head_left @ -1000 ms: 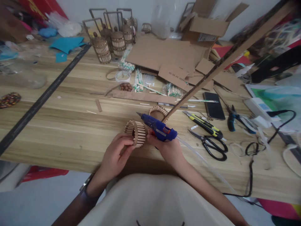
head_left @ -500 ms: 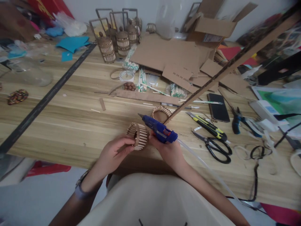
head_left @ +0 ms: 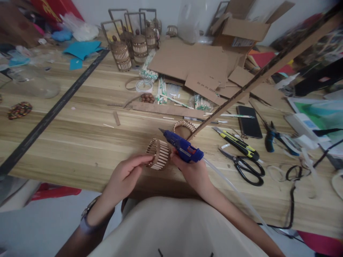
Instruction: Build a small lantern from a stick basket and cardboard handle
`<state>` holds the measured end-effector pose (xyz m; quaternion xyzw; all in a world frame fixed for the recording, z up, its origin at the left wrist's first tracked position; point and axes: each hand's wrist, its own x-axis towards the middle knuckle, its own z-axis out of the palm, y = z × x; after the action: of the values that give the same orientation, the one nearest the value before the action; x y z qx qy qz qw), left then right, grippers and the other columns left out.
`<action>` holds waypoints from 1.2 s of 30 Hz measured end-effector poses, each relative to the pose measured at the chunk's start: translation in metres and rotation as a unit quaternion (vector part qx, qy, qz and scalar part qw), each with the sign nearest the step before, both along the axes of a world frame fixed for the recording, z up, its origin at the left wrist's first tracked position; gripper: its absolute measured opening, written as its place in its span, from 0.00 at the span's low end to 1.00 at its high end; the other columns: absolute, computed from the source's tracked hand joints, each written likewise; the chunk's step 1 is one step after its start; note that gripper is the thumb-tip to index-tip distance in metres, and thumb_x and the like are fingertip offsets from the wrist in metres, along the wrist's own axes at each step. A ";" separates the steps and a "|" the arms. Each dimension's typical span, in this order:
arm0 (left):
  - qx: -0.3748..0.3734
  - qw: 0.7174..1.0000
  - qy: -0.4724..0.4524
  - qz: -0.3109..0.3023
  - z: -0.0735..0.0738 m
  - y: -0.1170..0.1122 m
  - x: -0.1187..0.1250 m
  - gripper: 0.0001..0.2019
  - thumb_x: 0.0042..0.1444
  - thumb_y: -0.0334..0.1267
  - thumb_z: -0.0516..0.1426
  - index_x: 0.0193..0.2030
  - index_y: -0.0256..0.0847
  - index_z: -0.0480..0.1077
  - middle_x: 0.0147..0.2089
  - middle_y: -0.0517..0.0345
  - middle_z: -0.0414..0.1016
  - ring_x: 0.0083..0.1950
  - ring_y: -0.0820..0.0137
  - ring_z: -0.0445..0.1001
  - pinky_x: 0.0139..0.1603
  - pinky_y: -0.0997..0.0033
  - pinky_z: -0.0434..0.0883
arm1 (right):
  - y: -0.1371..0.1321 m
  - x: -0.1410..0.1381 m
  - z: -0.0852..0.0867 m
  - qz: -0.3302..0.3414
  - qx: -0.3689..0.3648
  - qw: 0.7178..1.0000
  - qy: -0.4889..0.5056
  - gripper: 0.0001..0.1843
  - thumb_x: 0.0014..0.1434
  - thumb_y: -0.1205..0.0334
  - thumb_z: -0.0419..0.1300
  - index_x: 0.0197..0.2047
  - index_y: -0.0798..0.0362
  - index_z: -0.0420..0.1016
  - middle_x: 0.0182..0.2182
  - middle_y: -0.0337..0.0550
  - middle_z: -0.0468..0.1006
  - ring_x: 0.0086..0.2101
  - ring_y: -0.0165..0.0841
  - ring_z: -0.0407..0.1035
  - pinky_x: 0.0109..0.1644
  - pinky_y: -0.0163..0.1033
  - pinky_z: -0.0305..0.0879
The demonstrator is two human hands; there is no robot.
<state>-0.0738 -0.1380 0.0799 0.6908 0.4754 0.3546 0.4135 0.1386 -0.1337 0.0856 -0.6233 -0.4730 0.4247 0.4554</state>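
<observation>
A small ring of pale wooden slats with a brown cardboard band (head_left: 162,155) is tilted on its side between my hands. The fingers of my left hand (head_left: 125,176) reach to its open left end and pinch the near rim; the thumb's tip is partly hidden. My right hand (head_left: 194,175) is wrapped around a blue hot glue gun (head_left: 184,148), its nozzle pointing up and left above the ring. My right fingertips are close to the ring's right side; whether they touch it I cannot tell. A second slatted ring (head_left: 177,125) lies behind the gun.
Right of my hands lie a yellow utility knife (head_left: 238,144), black scissors (head_left: 248,171), a phone (head_left: 249,121) and pliers (head_left: 271,137). A long cardboard strip (head_left: 235,96) slants up rightward. Cardboard sheets (head_left: 187,60) and several slatted lanterns (head_left: 122,57) stand behind. A dark ruler (head_left: 53,110) lies left.
My left hand has shifted slightly left and its fingers have drawn partly out of the ring. The ring has turned a little; the glue gun has moved slightly right.
</observation>
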 end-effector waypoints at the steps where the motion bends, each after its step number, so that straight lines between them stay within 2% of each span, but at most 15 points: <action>1: -0.018 1.000 -0.004 0.016 0.001 -0.001 0.000 0.17 0.64 0.33 0.51 0.52 0.43 0.79 0.49 0.53 0.84 0.51 0.64 0.82 0.53 0.64 0.78 | 0.000 0.000 0.000 -0.001 -0.001 1.000 0.001 0.07 0.49 0.54 0.62 0.29 0.48 0.73 0.27 0.40 0.80 0.29 0.36 0.75 0.37 0.41 0.74; 3: -0.034 0.998 -0.014 0.054 0.002 -0.004 0.004 0.19 0.66 0.38 0.52 0.62 0.42 0.71 0.51 0.51 0.83 0.54 0.63 0.81 0.55 0.62 0.77 | 0.000 -0.001 0.000 0.000 -0.002 1.000 0.001 0.08 0.50 0.54 0.62 0.29 0.48 0.73 0.27 0.40 0.80 0.29 0.36 0.74 0.36 0.41 0.74; 5: -0.017 0.997 -0.004 0.077 0.005 -0.005 0.012 0.28 0.65 0.42 0.57 0.70 0.41 0.60 0.53 0.49 0.82 0.57 0.61 0.80 0.56 0.61 0.76 | -0.001 -0.001 0.000 0.002 -0.001 1.000 0.002 0.08 0.49 0.54 0.63 0.29 0.48 0.73 0.26 0.39 0.80 0.28 0.36 0.74 0.35 0.41 0.73; 7: 0.019 0.997 0.039 0.070 0.008 -0.004 0.021 0.35 0.60 0.43 0.62 0.72 0.43 0.57 0.55 0.49 0.80 0.58 0.60 0.79 0.57 0.61 0.76 | -0.001 -0.002 -0.001 0.000 0.003 1.000 0.005 0.08 0.49 0.54 0.63 0.29 0.49 0.73 0.26 0.40 0.79 0.28 0.36 0.73 0.35 0.41 0.73; 8: 0.039 0.996 0.065 0.056 0.008 -0.002 0.026 0.34 0.59 0.42 0.63 0.70 0.43 0.59 0.56 0.49 0.80 0.57 0.60 0.79 0.56 0.61 0.76 | -0.001 -0.002 -0.002 0.000 0.002 1.000 0.008 0.08 0.49 0.54 0.63 0.29 0.49 0.73 0.26 0.40 0.79 0.28 0.36 0.74 0.36 0.41 0.73; 11: 0.104 0.987 0.120 0.003 0.008 0.003 0.038 0.20 0.59 0.35 0.62 0.59 0.45 0.71 0.53 0.51 0.81 0.53 0.60 0.80 0.54 0.61 0.77 | -0.002 -0.003 -0.003 0.011 0.001 1.000 0.011 0.09 0.49 0.54 0.63 0.29 0.49 0.72 0.26 0.40 0.78 0.28 0.35 0.72 0.35 0.40 0.73; 13: 0.127 0.983 0.131 -0.017 0.007 0.006 0.041 0.15 0.60 0.31 0.60 0.54 0.45 0.75 0.49 0.53 0.83 0.50 0.61 0.81 0.52 0.61 0.77 | -0.003 -0.003 -0.006 0.021 0.014 1.000 0.015 0.09 0.50 0.53 0.63 0.30 0.48 0.71 0.25 0.39 0.77 0.27 0.34 0.71 0.33 0.39 0.71; 17: 0.122 0.986 0.115 -0.023 0.005 0.007 0.041 0.15 0.61 0.29 0.59 0.53 0.45 0.76 0.48 0.54 0.83 0.48 0.62 0.82 0.51 0.63 0.78 | -0.005 -0.004 -0.012 0.029 0.058 0.998 0.020 0.08 0.52 0.54 0.62 0.31 0.48 0.70 0.26 0.38 0.77 0.27 0.34 0.71 0.32 0.39 0.70; 25: 0.085 0.993 0.076 -0.025 0.006 0.008 0.037 0.12 0.61 0.31 0.59 0.49 0.47 0.79 0.47 0.56 0.83 0.48 0.64 0.81 0.48 0.66 0.78 | -0.008 0.002 -0.016 0.065 0.072 0.995 0.016 0.07 0.55 0.56 0.65 0.36 0.48 0.74 0.30 0.39 0.81 0.31 0.35 0.75 0.38 0.40 0.71; 30: 0.116 0.989 0.093 -0.015 0.005 0.011 0.028 0.10 0.61 0.32 0.61 0.48 0.47 0.79 0.44 0.58 0.83 0.46 0.65 0.81 0.47 0.68 0.77 | -0.013 0.018 -0.004 0.060 0.028 0.998 -0.005 0.10 0.54 0.52 0.66 0.34 0.48 0.74 0.29 0.40 0.81 0.30 0.37 0.76 0.36 0.40 0.71; 36: 0.168 0.982 0.086 -0.017 0.001 0.014 0.021 0.10 0.61 0.28 0.61 0.47 0.45 0.79 0.41 0.58 0.81 0.42 0.69 0.80 0.43 0.74 0.75 | -0.029 0.055 0.009 0.111 -0.030 0.992 -0.050 0.12 0.55 0.49 0.66 0.33 0.49 0.75 0.29 0.42 0.81 0.31 0.36 0.76 0.35 0.39 0.71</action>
<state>-0.0524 -0.1241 0.0808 0.7865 0.4304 0.3620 0.2552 0.1937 -0.1628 0.0942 -0.6007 -0.5485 0.4547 0.3627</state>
